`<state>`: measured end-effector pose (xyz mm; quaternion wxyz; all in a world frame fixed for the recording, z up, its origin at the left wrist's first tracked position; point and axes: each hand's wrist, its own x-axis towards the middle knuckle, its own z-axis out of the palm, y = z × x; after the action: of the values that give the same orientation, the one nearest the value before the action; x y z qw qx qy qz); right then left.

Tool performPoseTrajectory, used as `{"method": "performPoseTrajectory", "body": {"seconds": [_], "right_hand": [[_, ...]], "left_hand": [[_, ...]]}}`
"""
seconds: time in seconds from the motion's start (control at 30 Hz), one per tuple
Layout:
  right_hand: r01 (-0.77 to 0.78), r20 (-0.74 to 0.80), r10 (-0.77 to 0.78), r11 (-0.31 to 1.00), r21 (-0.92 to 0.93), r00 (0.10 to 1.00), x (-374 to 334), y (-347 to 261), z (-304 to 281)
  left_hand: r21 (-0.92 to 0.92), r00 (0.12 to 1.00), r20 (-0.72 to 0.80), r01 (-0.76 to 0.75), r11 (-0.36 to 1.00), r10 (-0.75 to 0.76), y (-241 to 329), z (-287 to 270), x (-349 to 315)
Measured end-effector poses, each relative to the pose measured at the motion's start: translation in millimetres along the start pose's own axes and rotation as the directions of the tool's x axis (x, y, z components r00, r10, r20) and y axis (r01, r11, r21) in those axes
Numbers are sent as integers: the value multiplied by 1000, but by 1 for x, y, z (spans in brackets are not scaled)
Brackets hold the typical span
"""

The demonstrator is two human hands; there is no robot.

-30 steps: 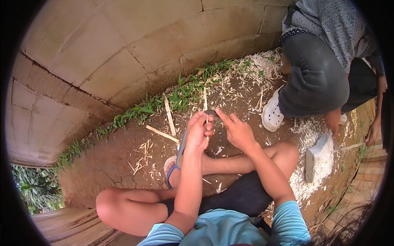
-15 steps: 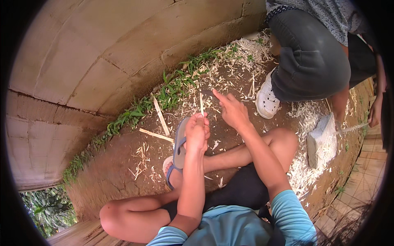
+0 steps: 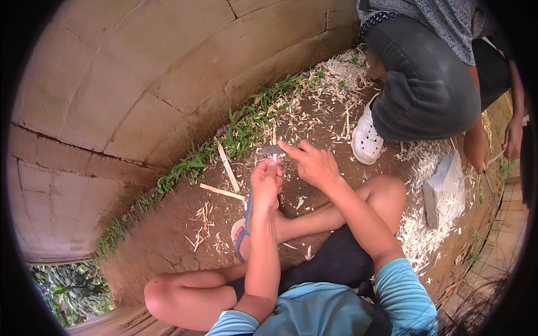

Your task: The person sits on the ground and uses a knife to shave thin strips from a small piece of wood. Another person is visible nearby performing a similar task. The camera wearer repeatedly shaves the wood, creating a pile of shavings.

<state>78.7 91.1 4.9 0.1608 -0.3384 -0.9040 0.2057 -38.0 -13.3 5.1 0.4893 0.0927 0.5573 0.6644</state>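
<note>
My left hand [image 3: 265,182] is closed round the lower end of a thin pale wooden stick [image 3: 274,136], which points away from me. In my right hand [image 3: 314,165] is a knife; its short, dark, curved blade [image 3: 270,150] lies across the stick just beyond my left fingers. My right index finger stretches along the back of the blade, and the handle is hidden in my palm. Both hands are above my sandalled foot [image 3: 242,238] and the brown dirt ground.
Two split wood pieces [image 3: 228,167] lie left of my hands. Pale shavings [image 3: 322,84] cover much ground beside a block wall [image 3: 168,73] edged with weeds. At right, a co-worker in white clogs [image 3: 367,137] holds a knife and strip near a grey stone block [image 3: 443,193].
The blade has moved down the stick from near its far tip to close beside my left fingers. My right hand has come slightly left and nearer. The co-worker's hands have shifted too.
</note>
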Motion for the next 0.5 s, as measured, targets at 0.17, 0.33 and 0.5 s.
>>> {"method": "performPoseTrajectory", "body": {"seconds": [0.17,0.33,0.5], "right_hand": [[-126,-44,125,992,-21,991,8,14,12],[-306,48,303,951,47,952,9,28,25],[-370,-222,395,917,149,891,20,68,9]], "left_hand": [[60,999,-5,34,998,-34,-10,7,-2],[76,993,-56,108,991,-104,-11,-1,3],[31,999,-1,33,999,-33,14,10,-28]]}}
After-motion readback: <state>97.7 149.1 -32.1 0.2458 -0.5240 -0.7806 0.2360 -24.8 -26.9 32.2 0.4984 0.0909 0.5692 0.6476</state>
